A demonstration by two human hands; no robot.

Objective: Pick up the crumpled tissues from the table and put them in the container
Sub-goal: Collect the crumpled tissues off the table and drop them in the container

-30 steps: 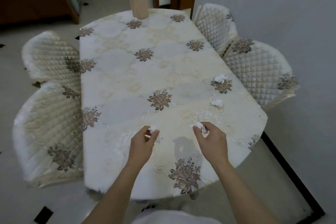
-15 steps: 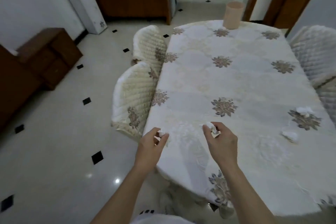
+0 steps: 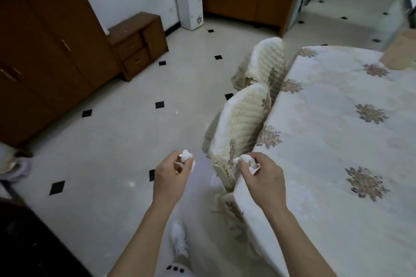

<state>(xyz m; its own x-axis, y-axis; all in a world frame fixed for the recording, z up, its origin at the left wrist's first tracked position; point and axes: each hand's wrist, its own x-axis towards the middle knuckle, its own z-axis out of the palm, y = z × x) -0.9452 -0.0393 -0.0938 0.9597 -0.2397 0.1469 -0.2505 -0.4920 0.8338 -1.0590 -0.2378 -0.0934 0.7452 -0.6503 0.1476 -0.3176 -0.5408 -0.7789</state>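
Note:
My left hand pinches a small crumpled white tissue above the tiled floor, left of the table. My right hand grips a second crumpled tissue over the near left corner of the table, which wears a cream cloth with brown flowers. The tan container shows only in part at the right edge, on the table's far end. No other tissues are in view.
Two quilted cream chairs stand against the table's left side, just beyond my hands. Brown cabinets and a small drawer unit line the left wall. The floor is pale tile with black diamonds. My white shoe is below.
The view has swung left, away from the table. Both hands, each holding its tissue, now sit off the table's left corner, and the tissues on the right side have left the frame.

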